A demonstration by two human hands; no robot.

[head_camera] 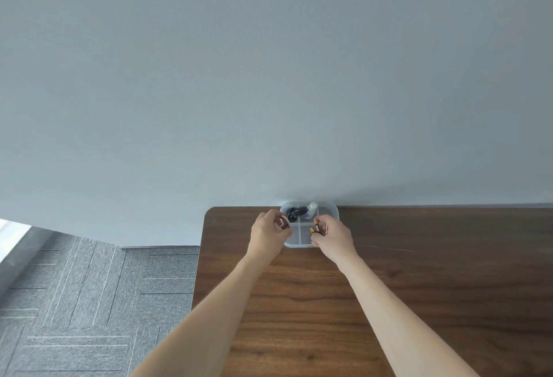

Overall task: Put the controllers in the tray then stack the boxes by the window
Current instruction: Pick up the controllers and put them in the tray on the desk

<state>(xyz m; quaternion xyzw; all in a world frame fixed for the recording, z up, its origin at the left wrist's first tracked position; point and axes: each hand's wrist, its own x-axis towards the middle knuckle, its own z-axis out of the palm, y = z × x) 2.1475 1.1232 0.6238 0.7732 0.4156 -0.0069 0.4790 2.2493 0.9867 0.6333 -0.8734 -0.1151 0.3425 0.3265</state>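
Fingers of the right hand [332, 234] are curled round several small copper-topped batteries [317, 227], held over the near right compartment of the tray [332, 212]; fingers of the left hand [267, 231] are curled round a few more small cylinders [282, 223] at the tray's left rim, too small to be told apart clearly; the translucent four-part tray is set on the wooden table [419, 286], against the wall [269, 77] behind it; a black coiled cable [294, 212] and a small white bottle [311, 208] are seen in the tray's far compartments; grey carpet [89, 301] lies left of the tray, below table level
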